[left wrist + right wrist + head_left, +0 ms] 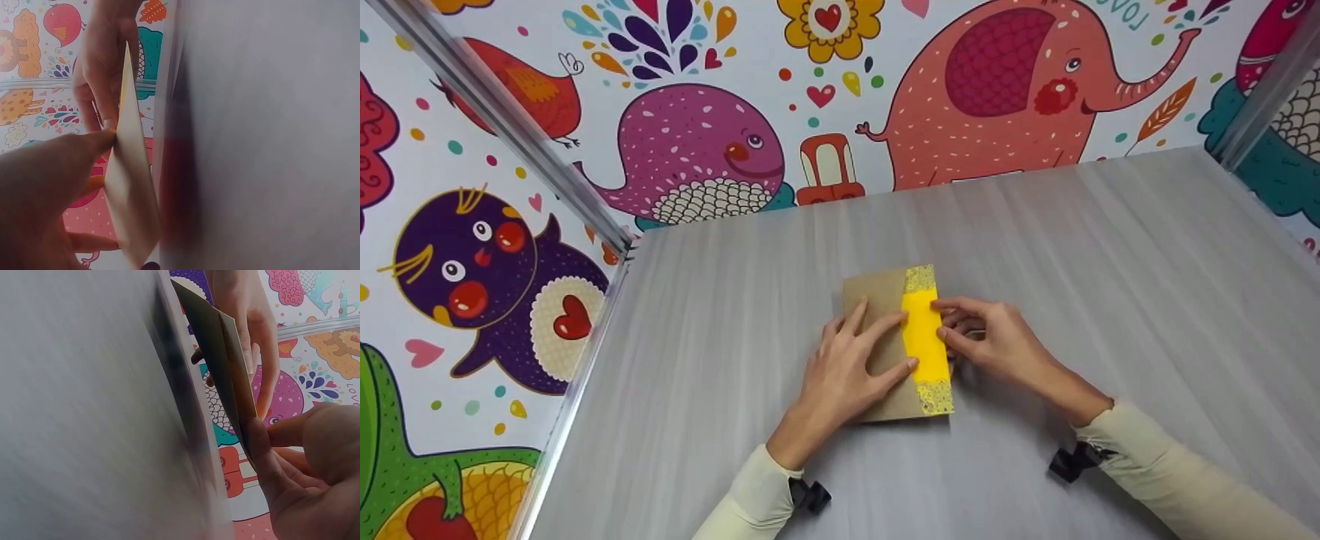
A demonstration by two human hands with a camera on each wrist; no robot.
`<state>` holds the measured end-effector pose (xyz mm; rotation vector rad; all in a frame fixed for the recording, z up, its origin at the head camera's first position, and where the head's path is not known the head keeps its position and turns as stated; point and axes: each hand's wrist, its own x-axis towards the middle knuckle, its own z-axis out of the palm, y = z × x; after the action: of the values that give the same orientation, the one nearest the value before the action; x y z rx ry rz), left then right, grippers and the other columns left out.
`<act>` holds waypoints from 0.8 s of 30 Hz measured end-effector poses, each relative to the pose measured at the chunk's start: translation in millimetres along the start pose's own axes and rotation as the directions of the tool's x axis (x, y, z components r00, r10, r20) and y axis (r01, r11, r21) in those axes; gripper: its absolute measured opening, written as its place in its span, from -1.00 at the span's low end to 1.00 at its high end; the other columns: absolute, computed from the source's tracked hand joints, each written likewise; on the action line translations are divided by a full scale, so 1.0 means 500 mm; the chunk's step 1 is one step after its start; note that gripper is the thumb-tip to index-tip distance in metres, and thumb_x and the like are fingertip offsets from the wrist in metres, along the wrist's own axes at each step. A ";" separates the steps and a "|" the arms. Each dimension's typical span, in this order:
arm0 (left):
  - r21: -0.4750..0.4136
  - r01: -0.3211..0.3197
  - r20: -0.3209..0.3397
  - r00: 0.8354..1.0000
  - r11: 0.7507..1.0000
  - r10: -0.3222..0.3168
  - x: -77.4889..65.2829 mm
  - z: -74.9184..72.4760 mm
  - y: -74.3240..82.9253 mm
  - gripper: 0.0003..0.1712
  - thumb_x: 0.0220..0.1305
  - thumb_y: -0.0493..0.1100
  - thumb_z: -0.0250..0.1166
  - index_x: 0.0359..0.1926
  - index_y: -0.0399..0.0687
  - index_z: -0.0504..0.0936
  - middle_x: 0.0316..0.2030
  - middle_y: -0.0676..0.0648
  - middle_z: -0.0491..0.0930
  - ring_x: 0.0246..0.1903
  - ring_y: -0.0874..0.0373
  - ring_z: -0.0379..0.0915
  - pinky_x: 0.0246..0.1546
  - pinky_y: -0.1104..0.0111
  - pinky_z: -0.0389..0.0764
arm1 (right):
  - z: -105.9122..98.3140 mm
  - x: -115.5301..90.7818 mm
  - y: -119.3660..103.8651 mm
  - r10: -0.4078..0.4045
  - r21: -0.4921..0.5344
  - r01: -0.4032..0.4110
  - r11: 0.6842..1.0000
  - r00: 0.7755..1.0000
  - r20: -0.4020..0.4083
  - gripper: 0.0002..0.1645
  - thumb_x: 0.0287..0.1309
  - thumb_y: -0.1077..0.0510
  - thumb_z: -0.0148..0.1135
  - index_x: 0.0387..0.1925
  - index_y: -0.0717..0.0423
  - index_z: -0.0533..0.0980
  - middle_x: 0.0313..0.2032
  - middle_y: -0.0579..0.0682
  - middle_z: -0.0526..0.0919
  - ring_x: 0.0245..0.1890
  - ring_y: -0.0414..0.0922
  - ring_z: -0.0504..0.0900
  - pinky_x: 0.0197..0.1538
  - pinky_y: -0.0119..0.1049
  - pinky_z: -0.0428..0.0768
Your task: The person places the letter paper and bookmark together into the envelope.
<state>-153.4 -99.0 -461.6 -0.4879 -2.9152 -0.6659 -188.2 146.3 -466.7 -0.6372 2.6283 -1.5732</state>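
Observation:
A brown card [877, 289] carries a bright yellow strip [928, 345] along its right side, with grey-and-yellow speckled ends. My left hand [844, 367] spreads its thumb and forefingers over the card's upper face, the thumb and index tips at the strip's left border. Fingertips [197, 356] show past the card's underside in the right wrist view. My right hand [1009, 341] pinches the strip's right edge between thumb and fingers. Both wrist views show the card edge-on and raised off the table, and a fold line runs along its underside in the right wrist view.
Beneath the hands lies a grey wood-grain table [720, 360]. A wall [825, 82] printed with cartoon animals stands behind it and on the left, with a metal rail [510, 127] at the left corner. Small black mounts [810, 496] sit at both wrists.

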 end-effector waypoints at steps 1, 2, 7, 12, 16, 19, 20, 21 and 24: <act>0.000 -0.003 -0.001 1.000 1.000 0.003 0.000 0.000 0.001 -0.29 0.20 0.49 0.21 0.38 0.69 0.35 0.53 -0.12 0.17 0.39 -0.34 0.22 0.16 -0.25 0.47 | 0.001 -0.001 0.000 -0.001 0.000 0.001 1.000 1.000 -0.002 -0.57 0.23 0.20 0.37 0.14 0.11 0.60 -0.21 -0.08 0.77 -0.29 -0.25 0.76 -0.17 -0.39 0.70; 0.000 -0.005 -0.002 1.000 1.000 0.005 0.000 0.001 0.001 -0.29 0.21 0.49 0.21 0.38 0.69 0.35 0.53 -0.13 0.17 0.39 -0.33 0.22 0.17 -0.24 0.46 | 0.002 -0.001 0.000 -0.002 -0.001 0.002 1.000 1.000 -0.004 -0.58 0.23 0.20 0.37 0.13 0.11 0.61 -0.21 -0.08 0.77 -0.29 -0.26 0.76 -0.16 -0.39 0.70; -0.006 -0.007 0.006 1.000 1.000 0.007 -0.001 0.001 0.003 -0.29 0.21 0.50 0.20 0.38 0.68 0.35 0.54 -0.13 0.16 0.39 -0.32 0.22 0.19 -0.25 0.44 | 0.008 -0.004 0.002 0.006 -0.001 -0.006 1.000 1.000 -0.010 -0.58 0.23 0.19 0.38 0.13 0.12 0.61 -0.18 -0.07 0.78 -0.27 -0.25 0.76 -0.15 -0.40 0.70; -0.003 0.002 0.006 1.000 1.000 -0.002 -0.002 0.002 0.004 -0.30 0.20 0.50 0.20 0.37 0.69 0.36 0.54 -0.12 0.16 0.38 -0.31 0.23 0.18 -0.24 0.44 | 0.012 -0.005 0.005 0.007 0.030 -0.007 1.000 1.000 -0.018 -0.56 0.22 0.20 0.38 0.15 0.13 0.60 -0.19 -0.02 0.78 -0.26 -0.19 0.77 -0.15 -0.38 0.70; 0.007 0.005 0.006 1.000 1.000 -0.005 -0.003 0.004 0.007 -0.29 0.20 0.52 0.19 0.37 0.71 0.34 0.54 -0.10 0.15 0.39 -0.30 0.23 0.15 -0.23 0.48 | 0.015 -0.006 0.005 0.016 0.051 -0.016 0.999 1.000 -0.009 -0.55 0.23 0.21 0.38 0.16 0.15 0.59 -0.18 0.03 0.78 -0.24 -0.13 0.78 -0.15 -0.34 0.71; 0.010 0.004 0.007 1.000 1.000 -0.004 -0.004 0.006 0.011 -0.29 0.20 0.52 0.18 0.37 0.73 0.33 0.55 -0.09 0.14 0.38 -0.29 0.24 0.10 -0.23 0.51 | 0.019 -0.007 0.000 0.029 0.058 -0.029 0.998 1.000 0.001 -0.55 0.23 0.25 0.36 0.16 0.19 0.58 -0.17 0.08 0.78 -0.23 -0.08 0.78 -0.16 -0.29 0.72; 0.010 0.003 0.008 1.000 1.000 -0.003 -0.004 0.007 0.012 -0.29 0.20 0.52 0.18 0.37 0.73 0.33 0.55 -0.09 0.14 0.37 -0.29 0.24 0.09 -0.23 0.52 | 0.020 -0.007 -0.003 0.033 0.058 -0.033 0.998 0.999 0.002 -0.55 0.23 0.27 0.36 0.16 0.21 0.58 -0.18 0.10 0.78 -0.23 -0.06 0.78 -0.16 -0.28 0.72; 0.010 0.004 0.009 1.000 1.000 -0.004 -0.005 0.007 0.013 -0.29 0.20 0.53 0.18 0.37 0.73 0.33 0.55 -0.09 0.14 0.37 -0.29 0.24 0.08 -0.23 0.52 | 0.021 -0.008 -0.007 0.035 0.054 -0.035 0.998 0.999 0.003 -0.55 0.23 0.28 0.35 0.15 0.24 0.57 -0.18 0.12 0.78 -0.24 -0.04 0.78 -0.17 -0.26 0.72; 0.010 0.008 0.010 1.000 1.000 -0.008 -0.006 0.006 0.015 -0.29 0.19 0.53 0.18 0.37 0.74 0.33 0.55 -0.08 0.14 0.37 -0.28 0.25 0.06 -0.23 0.53 | 0.021 -0.011 -0.024 0.031 0.048 -0.032 0.998 0.999 0.012 -0.55 0.23 0.32 0.33 0.16 0.31 0.56 -0.19 0.18 0.77 -0.24 0.02 0.78 -0.18 -0.27 0.72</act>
<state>-148.4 -91.9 -461.9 -0.4802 -2.9301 -0.6515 -176.9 134.7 -462.7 -0.5975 2.5710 -1.6140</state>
